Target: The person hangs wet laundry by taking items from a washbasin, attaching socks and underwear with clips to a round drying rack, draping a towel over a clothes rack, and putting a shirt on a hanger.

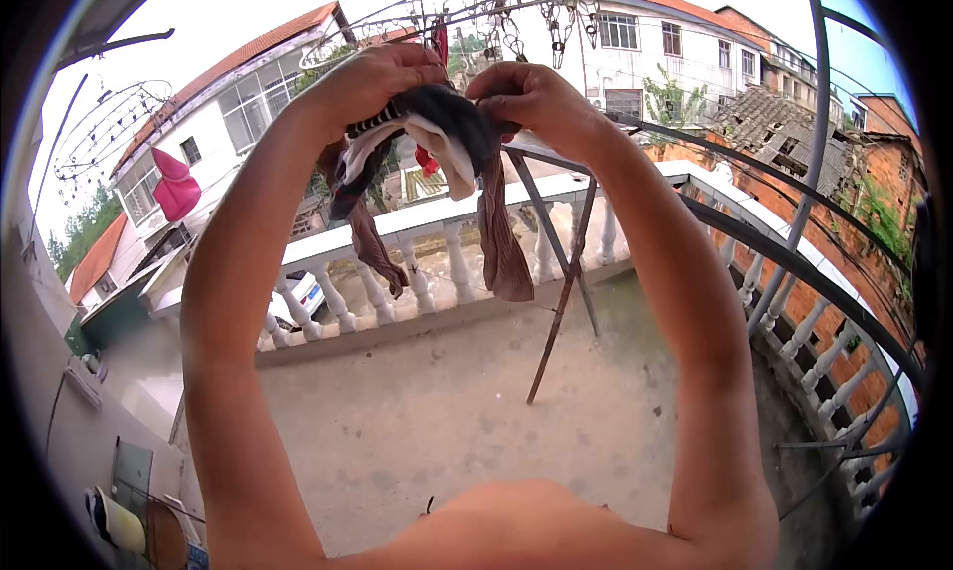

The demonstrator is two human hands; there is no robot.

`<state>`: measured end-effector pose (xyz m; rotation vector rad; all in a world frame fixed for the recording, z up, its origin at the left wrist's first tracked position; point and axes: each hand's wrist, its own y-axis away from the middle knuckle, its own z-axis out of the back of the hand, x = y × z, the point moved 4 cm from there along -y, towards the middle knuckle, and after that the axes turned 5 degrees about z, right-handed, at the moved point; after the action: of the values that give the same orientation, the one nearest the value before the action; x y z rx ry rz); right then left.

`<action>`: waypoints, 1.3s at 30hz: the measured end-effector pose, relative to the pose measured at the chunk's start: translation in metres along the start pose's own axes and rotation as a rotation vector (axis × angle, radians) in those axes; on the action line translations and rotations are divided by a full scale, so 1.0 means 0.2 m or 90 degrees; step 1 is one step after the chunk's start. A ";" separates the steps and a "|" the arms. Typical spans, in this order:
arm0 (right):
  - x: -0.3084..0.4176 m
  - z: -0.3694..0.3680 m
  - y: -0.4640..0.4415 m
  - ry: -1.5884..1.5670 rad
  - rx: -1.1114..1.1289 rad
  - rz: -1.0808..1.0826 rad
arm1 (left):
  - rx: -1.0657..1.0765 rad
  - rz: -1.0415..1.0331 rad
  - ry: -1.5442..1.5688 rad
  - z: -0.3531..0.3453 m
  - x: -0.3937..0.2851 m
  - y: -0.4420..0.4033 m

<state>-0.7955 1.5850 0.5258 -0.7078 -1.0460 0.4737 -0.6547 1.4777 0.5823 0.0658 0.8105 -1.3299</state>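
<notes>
Both my hands are raised at the top centre, under a round metal hanger (452, 14) with clips and chains. My left hand (382, 78) is closed at the upper left of a bundle of dark, white and striped cloth (442, 123). At the bundle's right edge, my right hand (526, 98) has its fingers pinched together on the dark cloth. Two long brown ribbed pieces, one on the right (503, 237) and one on the left (374, 247), hang below. A small red item (426, 161) shows among the cloth. My fingertips partly hide the hold.
A white balustrade (457, 262) runs across the balcony, behind crossed metal legs (566, 282). Dark metal rails (824, 282) cross the right side. At the left, a pink cloth (176, 185) hangs from another round hanger (109, 123). Concrete floor (447, 401) lies below my arms.
</notes>
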 end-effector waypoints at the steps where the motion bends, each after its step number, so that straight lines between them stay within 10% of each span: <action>1: -0.03 0.01 0.01 -0.002 -0.001 -0.002 | -0.026 -0.018 0.017 -0.01 0.01 0.00; 16: -0.21 0.07 0.02 -0.050 -0.147 -0.008 | -0.263 -0.150 -0.086 -0.06 0.16 0.00; 39: -0.26 0.01 -0.03 0.064 -0.153 -0.004 | -0.240 -0.144 -0.016 -0.12 0.17 -0.03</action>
<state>-0.8208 1.5478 0.4983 -0.9328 -1.0188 0.3056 -0.6717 1.4587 0.5476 -0.3481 1.0582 -1.3634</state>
